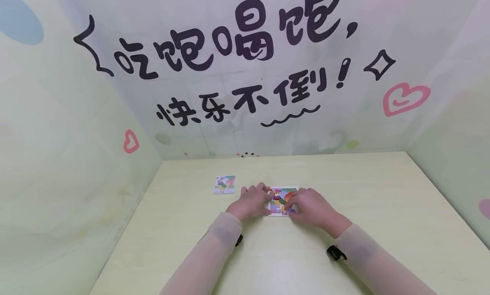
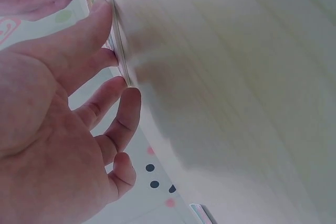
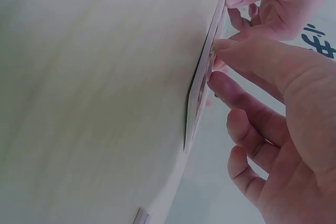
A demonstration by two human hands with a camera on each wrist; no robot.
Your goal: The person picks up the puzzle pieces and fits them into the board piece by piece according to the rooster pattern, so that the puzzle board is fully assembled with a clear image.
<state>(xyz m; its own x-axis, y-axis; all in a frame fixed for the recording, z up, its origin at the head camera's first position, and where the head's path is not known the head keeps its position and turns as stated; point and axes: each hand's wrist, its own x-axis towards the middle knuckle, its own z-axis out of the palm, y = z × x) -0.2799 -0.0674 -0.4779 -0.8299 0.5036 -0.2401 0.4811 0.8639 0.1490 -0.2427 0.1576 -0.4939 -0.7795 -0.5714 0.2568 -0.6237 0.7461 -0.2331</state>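
A small rooster puzzle [image 1: 278, 201] with a white border lies on the table between the two hands. At its left edge my left hand [image 1: 252, 201] holds it, thumb near the lower corner and index finger higher up. The left hand's other fingers are bent beside it. My right hand [image 1: 311, 205] has its thumb and bent fingers together on the right part of the picture, covering some of it. Whether a loose piece sits under those fingertips is hidden. Seen edge-on in the right wrist view, the white board [image 3: 197, 85] appears thin.
A square card [image 1: 224, 184] with a similar rooster picture lies to the left of the left hand. The pale wooden table [image 1: 275, 261] meets a printed backdrop [image 1: 214, 137] at the back and sides. Black wrist-worn devices [image 1: 336, 253] show under the sleeves.
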